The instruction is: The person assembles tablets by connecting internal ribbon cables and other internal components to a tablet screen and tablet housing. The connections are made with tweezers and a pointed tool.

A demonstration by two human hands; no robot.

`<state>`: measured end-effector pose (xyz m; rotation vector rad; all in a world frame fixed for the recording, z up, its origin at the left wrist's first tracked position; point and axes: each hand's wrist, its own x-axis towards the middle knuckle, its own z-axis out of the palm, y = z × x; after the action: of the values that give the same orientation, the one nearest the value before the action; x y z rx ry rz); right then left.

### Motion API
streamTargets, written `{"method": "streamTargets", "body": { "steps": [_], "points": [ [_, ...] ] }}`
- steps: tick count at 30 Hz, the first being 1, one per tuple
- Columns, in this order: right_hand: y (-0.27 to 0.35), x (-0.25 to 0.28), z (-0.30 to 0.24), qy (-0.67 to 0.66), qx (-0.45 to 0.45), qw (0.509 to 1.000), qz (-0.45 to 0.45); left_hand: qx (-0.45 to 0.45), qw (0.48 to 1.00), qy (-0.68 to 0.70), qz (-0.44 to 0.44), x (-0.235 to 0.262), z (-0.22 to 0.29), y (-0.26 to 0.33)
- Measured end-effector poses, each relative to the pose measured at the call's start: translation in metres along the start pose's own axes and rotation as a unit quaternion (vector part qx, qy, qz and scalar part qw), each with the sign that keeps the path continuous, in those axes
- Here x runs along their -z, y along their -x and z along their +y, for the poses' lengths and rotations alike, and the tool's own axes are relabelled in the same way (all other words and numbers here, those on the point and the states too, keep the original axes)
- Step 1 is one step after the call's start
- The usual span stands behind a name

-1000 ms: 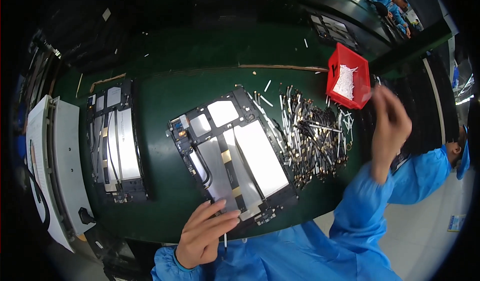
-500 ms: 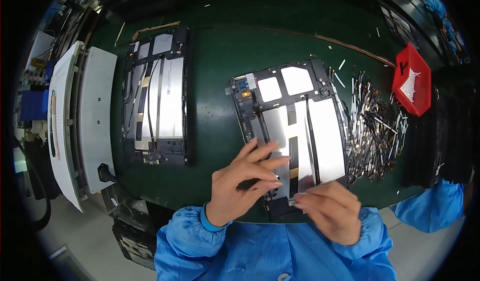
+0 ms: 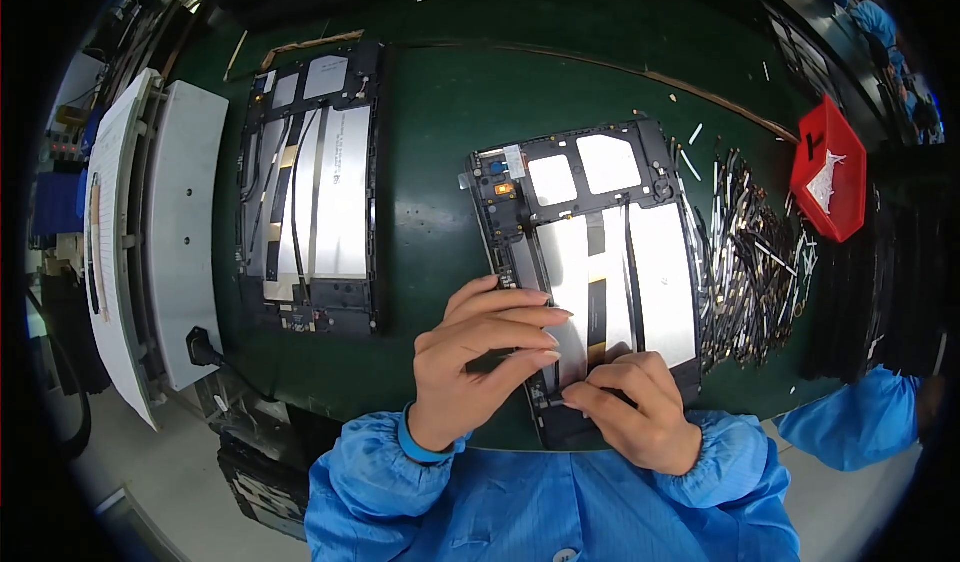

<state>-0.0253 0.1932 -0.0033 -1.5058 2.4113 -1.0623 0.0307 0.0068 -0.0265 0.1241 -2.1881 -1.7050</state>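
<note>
An opened tablet (image 3: 662,272) lies slightly turned on the green table before me, its silver battery panels, dark strips and black frame exposed. My left hand (image 3: 485,347) is over its lower left side, thumb and index fingertips pinched together, the other fingers stretched out. Whatever that pinch holds is too small to make out. My right hand (image 3: 640,412) bends over the tablet's lower edge with its fingers closed, fingertips against the black lower frame near the left thumb. Anything in those fingertips is hidden.
A second opened tablet (image 3: 345,197) lies at the left. Right of mine is a pile of thin cable strips (image 3: 745,272), beside a red bin (image 3: 840,182) with white bits. A white-grey device (image 3: 190,232) with a black plug (image 3: 203,347) stands far left. A blue sleeve (image 3: 855,417) shows at right.
My right hand has moved slightly left and up, its fingertips now at the tablet's lower frame. The small pale piece seen at its fingertips is now hidden. My left hand has barely moved.
</note>
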Motion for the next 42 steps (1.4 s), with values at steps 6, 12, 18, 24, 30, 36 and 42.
{"method": "streamTargets", "body": {
  "steps": [6,12,18,24,30,36,42],
  "points": [
    [-0.002,0.003,0.002,-0.012,0.016,1.0,-0.018,-0.009,1.0,-0.02,0.005,0.0,0.005,-0.007],
    [-0.001,0.003,0.005,-0.009,0.028,0.999,-0.039,-0.09,0.979,-0.169,-0.07,-0.002,0.006,-0.036],
    [-0.002,0.001,0.001,-0.015,0.004,1.0,-0.024,-0.066,0.982,-0.16,-0.075,-0.007,-0.008,-0.04],
    [0.0,0.001,0.003,-0.007,0.016,0.999,-0.028,-0.053,0.985,-0.148,-0.069,-0.006,-0.01,-0.04],
    [0.001,0.0,0.004,-0.005,0.017,1.0,-0.018,-0.065,0.984,-0.149,-0.079,-0.005,-0.009,-0.041],
    [-0.005,0.009,-0.001,0.013,0.003,0.999,-0.044,-0.064,0.983,-0.156,-0.072,-0.006,-0.007,-0.042],
    [0.001,0.004,0.0,0.02,0.017,0.999,-0.029,-0.048,0.984,-0.154,-0.069,-0.007,-0.006,-0.041]
  ]
}}
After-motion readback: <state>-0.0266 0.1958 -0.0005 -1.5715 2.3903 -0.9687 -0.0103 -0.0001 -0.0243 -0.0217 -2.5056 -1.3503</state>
